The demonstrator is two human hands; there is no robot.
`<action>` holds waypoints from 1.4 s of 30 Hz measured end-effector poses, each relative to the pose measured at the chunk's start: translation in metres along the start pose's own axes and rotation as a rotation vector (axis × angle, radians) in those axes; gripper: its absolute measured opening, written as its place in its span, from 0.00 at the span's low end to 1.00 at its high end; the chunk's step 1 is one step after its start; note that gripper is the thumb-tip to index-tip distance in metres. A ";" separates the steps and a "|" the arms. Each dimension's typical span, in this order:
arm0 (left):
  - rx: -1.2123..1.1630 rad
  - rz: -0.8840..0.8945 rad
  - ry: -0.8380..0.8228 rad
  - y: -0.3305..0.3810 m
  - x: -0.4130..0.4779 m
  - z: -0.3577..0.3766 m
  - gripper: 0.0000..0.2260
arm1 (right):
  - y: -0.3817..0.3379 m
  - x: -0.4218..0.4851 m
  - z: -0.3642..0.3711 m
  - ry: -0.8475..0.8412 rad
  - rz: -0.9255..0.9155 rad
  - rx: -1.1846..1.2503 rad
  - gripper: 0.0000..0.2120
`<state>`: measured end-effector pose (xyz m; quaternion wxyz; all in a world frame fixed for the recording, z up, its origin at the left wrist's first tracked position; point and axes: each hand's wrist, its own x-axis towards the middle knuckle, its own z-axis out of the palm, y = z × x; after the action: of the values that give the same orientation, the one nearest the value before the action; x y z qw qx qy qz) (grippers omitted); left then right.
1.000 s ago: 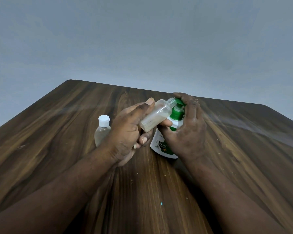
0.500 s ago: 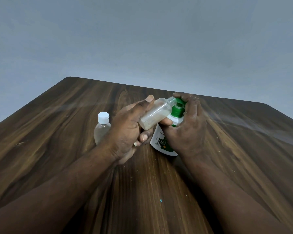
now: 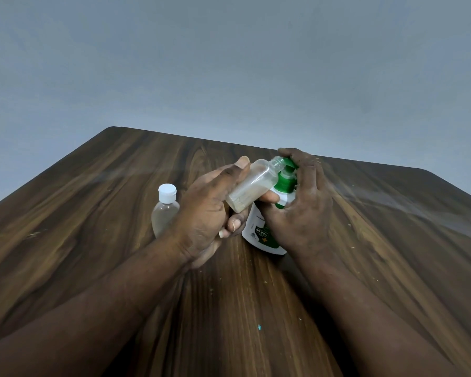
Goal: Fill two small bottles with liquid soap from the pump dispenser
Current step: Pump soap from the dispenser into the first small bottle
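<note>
My left hand (image 3: 207,210) grips a small clear uncapped bottle (image 3: 252,185), tilted, with its open neck up against the green pump nozzle. Pale liquid sits in the bottle's lower end. My right hand (image 3: 302,208) wraps the white-and-green pump dispenser (image 3: 264,235), which stands on the wooden table (image 3: 93,227), with fingers over the pump head. A second small clear bottle (image 3: 165,210) with a white cap stands upright just left of my left hand, partly hidden by my wrist.
The table's far edge (image 3: 201,140) meets a plain grey wall. Small crumbs and a tiny blue speck (image 3: 259,327) dot the wood near me.
Both hands, the small bottle and the dispenser have stayed nearly still; the view has only shifted slightly.
</note>
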<state>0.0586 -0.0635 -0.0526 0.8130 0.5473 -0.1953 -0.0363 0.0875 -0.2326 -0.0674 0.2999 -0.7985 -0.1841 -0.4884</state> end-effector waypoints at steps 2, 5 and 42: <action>-0.001 0.002 0.001 0.000 0.000 0.000 0.24 | 0.000 -0.001 0.001 0.009 0.000 0.002 0.28; 0.010 0.009 0.000 -0.001 0.002 -0.002 0.23 | 0.000 -0.002 0.003 0.031 0.004 0.017 0.27; -0.003 -0.013 -0.007 -0.004 0.002 -0.002 0.24 | -0.001 -0.002 0.000 -0.008 0.028 0.013 0.29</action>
<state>0.0615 -0.0637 -0.0560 0.8127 0.5474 -0.1946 -0.0438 0.0865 -0.2319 -0.0687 0.3114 -0.8009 -0.1773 -0.4798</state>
